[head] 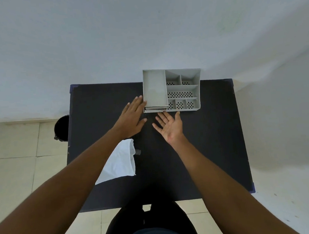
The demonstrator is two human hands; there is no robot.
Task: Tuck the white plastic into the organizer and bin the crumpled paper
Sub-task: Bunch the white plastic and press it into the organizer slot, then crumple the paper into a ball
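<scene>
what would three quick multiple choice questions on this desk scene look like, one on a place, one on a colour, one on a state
1. Where is the organizer on the table?
A. near edge, by the person
B. far edge, by the wall
C. on the floor

2. What colour is the bin left of the table?
A. black
B. red
C. white

3. How is the right hand?
A. closed on crumpled paper
B. open, palm up, empty
C. inside a compartment

Answers:
1 B, it stands at the table's far edge against the wall.
2 A, a black round bin sits on the floor there.
3 B, its fingers are spread just before the organizer's front, holding nothing.
</scene>
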